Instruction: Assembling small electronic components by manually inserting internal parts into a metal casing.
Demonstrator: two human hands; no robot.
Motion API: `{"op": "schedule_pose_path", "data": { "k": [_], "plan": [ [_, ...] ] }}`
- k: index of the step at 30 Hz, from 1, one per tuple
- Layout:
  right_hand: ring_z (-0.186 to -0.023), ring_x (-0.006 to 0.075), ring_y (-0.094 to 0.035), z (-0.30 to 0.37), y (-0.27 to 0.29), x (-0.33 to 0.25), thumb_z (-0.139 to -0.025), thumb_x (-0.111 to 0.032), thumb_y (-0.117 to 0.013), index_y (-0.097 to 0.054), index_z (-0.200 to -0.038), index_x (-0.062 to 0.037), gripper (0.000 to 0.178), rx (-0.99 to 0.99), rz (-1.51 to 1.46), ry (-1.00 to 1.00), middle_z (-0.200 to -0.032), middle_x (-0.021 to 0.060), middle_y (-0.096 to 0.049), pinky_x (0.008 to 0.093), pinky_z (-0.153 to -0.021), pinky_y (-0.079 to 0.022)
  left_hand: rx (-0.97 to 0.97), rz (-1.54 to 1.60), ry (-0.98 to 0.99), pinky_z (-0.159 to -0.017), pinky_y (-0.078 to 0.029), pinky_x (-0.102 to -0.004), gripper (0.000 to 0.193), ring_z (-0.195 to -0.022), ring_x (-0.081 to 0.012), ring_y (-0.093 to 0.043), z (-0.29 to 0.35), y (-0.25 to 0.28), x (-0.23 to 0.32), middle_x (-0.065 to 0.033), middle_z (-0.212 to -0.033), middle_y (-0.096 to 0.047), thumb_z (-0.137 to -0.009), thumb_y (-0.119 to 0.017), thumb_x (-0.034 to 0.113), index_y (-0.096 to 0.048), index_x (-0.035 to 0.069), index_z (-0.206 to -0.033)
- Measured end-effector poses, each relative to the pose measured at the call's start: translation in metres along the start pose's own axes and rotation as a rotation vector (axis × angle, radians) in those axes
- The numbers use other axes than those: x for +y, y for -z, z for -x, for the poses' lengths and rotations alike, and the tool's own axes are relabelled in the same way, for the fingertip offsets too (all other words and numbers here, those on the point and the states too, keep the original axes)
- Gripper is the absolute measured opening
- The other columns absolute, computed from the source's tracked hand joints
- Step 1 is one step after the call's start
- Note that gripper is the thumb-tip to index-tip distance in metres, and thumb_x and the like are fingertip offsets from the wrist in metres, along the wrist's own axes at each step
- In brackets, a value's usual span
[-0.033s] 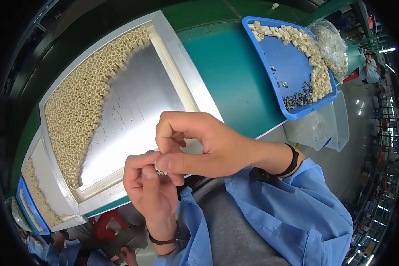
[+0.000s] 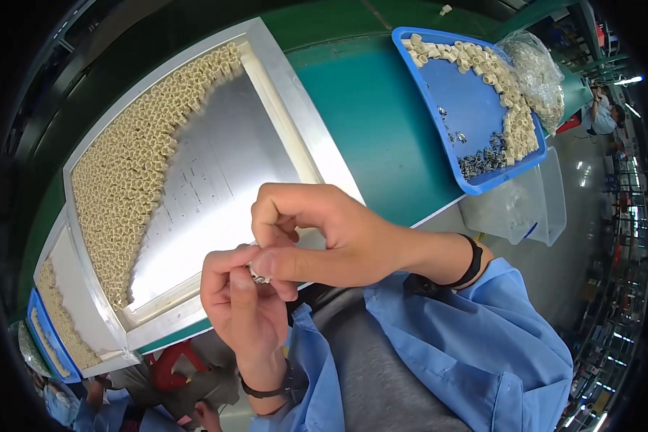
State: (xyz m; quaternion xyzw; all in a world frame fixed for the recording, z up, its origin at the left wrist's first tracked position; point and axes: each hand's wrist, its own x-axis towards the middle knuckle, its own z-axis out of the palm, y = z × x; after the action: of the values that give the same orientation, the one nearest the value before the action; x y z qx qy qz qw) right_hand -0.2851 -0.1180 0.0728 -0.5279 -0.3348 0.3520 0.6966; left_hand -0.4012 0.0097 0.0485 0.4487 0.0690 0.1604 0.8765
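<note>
Pinching a small part together, the left hand and right hand mostly hid it. Uneven fingertip pressure could have made it slip.

No text, label, number or sign can be read anywhere.

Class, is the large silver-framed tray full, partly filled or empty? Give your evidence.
Partly filled: small beige pieces crowd the left side of the tray, while its bare surface shows to the right.
</note>
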Motion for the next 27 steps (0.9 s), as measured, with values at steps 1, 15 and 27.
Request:
{"op": "schedule_pose_path", "data": {
  "k": [1,15,27],
  "plan": [
    [-0.067,0.0084,-0.062,0.000,-0.001,0.003,-0.099,-0.014,-0.064,-0.059,-0.100,-0.0048,0.011,0.014,0.014,-0.002,-0.077,-0.0003,-0.063,0.0278,-0.063,-0.047,0.015,0.004,0.015,-0.059,-0.042,-0.0241,0.024,-0.064,-0.0131,-0.051,-0.001,0.002,-0.003,-0.0072,-0.082,-0.057,-0.107,-0.050,0.025,-0.053,0.001,-0.113],
    [-0.076,0.0201,-0.065,0.107,0.270,-0.064,-0.097,-0.022,-0.062,-0.068,-0.108,-0.0039,0.022,0.567,1.441,-0.244,-0.087,0.0097,-0.069,0.0349,-0.071,-0.053,0.024,0.080,0.058,-0.063,-0.040,-0.0248,0.024,-0.073,-0.0136,-0.047,-0.010,0.021,-0.005,-0.0081,-0.085,-0.051,-0.107,-0.047,0.018,-0.053,0.000,-0.122],
    [-0.089,0.0254,-0.065,0.053,0.319,-0.026,-0.088,-0.022,-0.071,-0.068,-0.110,-0.0096,0.025,0.412,1.686,-0.080,-0.093,0.0081,-0.062,0.0371,-0.079,-0.053,-0.016,0.049,0.064,-0.069,-0.040,-0.0253,0.026,-0.079,-0.0136,-0.046,-0.009,0.027,-0.006,-0.0076,-0.092,-0.050,-0.106,-0.047,0.013,-0.052,-0.001,-0.127]
  ]
}}
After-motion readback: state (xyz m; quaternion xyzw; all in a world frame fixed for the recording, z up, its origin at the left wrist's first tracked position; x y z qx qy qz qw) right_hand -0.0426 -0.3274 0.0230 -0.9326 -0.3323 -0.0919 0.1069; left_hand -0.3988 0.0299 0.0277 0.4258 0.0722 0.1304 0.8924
